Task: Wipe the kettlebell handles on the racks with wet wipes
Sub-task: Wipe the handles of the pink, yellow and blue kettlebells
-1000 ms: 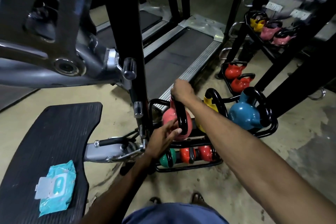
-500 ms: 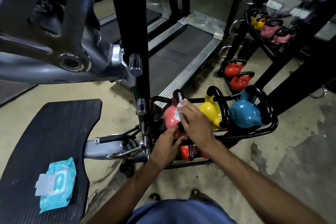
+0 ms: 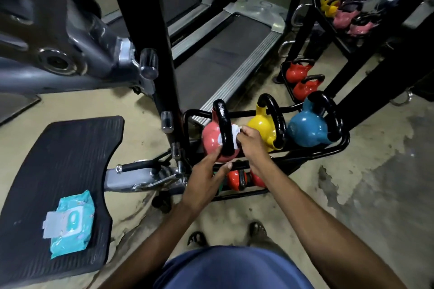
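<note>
**A:** So we've got the handle [image 3: 222,122] of the pink bell [image 3: 210,142] near the centre of the frame, leftmost of the three on the top tier of the rack [image 3: 344,141]. It's a glossy black loop standing upright, so its long axis runs pretty much up-and-down in the picture.

**B:** Yep, and the wipe [image 3: 234,129] is wrapped behind the lower stretch of it, with white poking out on both sides of the bar. Our right hand [image 3: 252,145] sits just right of the handle, fingertips pinching the wipe against it. The rest of the loop lies up-frame from those fingers, so we reckon the next stroke has to travel up along that axis.

**A:** And our left hand [image 3: 204,180]?

**B:** It's lower, just below centre. The index finger is laid out straight against the pink bell's underside, thumb out, gripping nothing. Looks like we're only steadying it. The right hand is the one on the handle.

**A:** Outward from there, the yellow bell [image 3: 261,130] and then the blue bell [image 3: 305,131] sit to the right, with the same black handles. We can't tell if they're wiped.

**B:** The pack [image 3: 70,223] is lower left on the black mat [image 3: 58,155], and its flap looks open.
</note>
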Tool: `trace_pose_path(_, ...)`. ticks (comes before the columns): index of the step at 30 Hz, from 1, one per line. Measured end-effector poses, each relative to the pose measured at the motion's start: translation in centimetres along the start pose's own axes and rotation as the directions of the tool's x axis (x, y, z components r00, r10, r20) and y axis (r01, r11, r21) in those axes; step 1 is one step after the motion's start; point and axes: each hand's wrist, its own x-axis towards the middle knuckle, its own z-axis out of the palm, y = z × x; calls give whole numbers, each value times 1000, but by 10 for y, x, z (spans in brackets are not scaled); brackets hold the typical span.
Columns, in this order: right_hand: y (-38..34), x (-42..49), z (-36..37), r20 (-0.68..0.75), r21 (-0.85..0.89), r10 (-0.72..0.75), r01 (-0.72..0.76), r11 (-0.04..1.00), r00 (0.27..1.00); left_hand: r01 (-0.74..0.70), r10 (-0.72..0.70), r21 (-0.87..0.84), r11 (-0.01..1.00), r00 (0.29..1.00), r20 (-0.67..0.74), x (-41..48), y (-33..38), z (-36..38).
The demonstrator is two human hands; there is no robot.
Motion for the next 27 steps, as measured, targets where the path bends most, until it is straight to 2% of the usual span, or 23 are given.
trace_pose_path(2,8,-7,-11,-7,-49,-64,63,997,998,12,-13,-24,1000,999,-46,-7,7,2)
trace_pose_path(4,9,-15,-20,0,-14,-129,129,992,992,10,-13,-35,999,995,-95,-11,19,5)
trace_pose_path(8,2,-18,-51,37,-8,-160,161,987,986,-15,14,1,1000,982,-190,-7,50,19)
trace_pose_path(11,-14,-7,-82,120,-81,-232,242,967,965,-38,33,-14,999,971,-238,6,74,38)
trace_pose_path(14,-37,22,-117,124,-162,-342,359,919,932,-45,40,-17,999,968,-248,30,88,63)
trace_pose_path(18,-68,76,-155,124,-355,-485,496,793,865,-47,61,79,996,979,-194,71,96,98)
trace_pose_path(21,-85,130,-164,173,-621,-576,542,566,799,-19,34,151,988,995,-99,95,103,114)
trace_pose_path(23,-90,165,-160,256,-751,-460,475,460,850,0,11,252,968,999,-42,104,102,122)
trace_pose_path(25,-89,188,-151,313,-826,-246,391,406,917,-1,-5,378,926,1000,14,108,97,130)
trace_pose_path(27,-89,198,-138,386,-857,-73,387,341,920,-13,-4,473,881,999,35,110,89,137)
